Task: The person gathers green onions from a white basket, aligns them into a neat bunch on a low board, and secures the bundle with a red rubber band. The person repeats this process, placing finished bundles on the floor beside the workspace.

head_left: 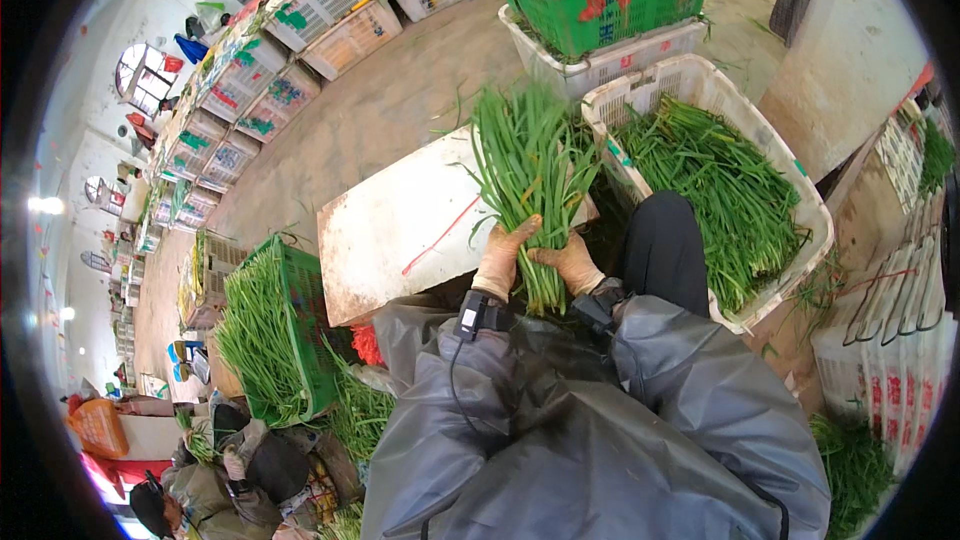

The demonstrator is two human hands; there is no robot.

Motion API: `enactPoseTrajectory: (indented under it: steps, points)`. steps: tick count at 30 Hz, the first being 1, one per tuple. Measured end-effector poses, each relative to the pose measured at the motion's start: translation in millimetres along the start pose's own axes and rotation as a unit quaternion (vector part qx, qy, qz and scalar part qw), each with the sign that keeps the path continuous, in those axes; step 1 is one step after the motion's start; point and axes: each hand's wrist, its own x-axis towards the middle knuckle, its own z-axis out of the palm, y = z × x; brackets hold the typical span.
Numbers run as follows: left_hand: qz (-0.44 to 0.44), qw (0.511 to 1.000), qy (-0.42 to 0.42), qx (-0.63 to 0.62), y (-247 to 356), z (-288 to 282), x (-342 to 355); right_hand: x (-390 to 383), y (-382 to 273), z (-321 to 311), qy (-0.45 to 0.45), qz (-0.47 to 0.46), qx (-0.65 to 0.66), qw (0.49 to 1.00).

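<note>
My gloved left hand (503,258) and gloved right hand (568,264) grip a thick bunch of long green leafy stalks (528,155), like chives, at its lower half. The pale lower ends point toward me and the leaves fan out away from me, over the right part of a stained white board (390,230) with a red cord across it. A white plastic crate (800,180) at the right holds more stalks (725,210). A green crate (315,335) at the left is full of them too, with red material (368,342) between it and me.
A green crate (600,5) sits on a white one beyond the board. Stacked crates (310,10) line the far side of the concrete floor (270,180). A co-worker (200,485) holds greens at lower left. A pale panel (840,80) and wire-handled white crates (880,360) are at right.
</note>
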Motion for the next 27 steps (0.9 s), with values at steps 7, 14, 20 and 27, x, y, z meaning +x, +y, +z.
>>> enactPoseTrajectory:
  steps: [7, 14, 20, 27]
  points:
    - [0.131, 0.982, -0.103, -0.092, 54.7, 0.0, 11.7, 18.2, -58.4, 15.4, -0.047, -0.145, -0.320, 0.935]
    - [0.263, 0.963, -0.019, -0.050, 97.7, 10.1, 24.2, 69.0, -137.2, 39.9, -0.141, -0.171, -0.341, 0.913]
    - [0.258, 0.956, -0.006, 0.140, 99.0, -1.2, 44.6, 125.7, -143.1, 26.2, -0.259, -0.150, -0.267, 0.916]
    - [0.260, 0.955, -0.001, 0.142, 72.5, -18.5, 75.0, 160.2, -88.8, -11.1, -0.277, -0.202, -0.335, 0.878]
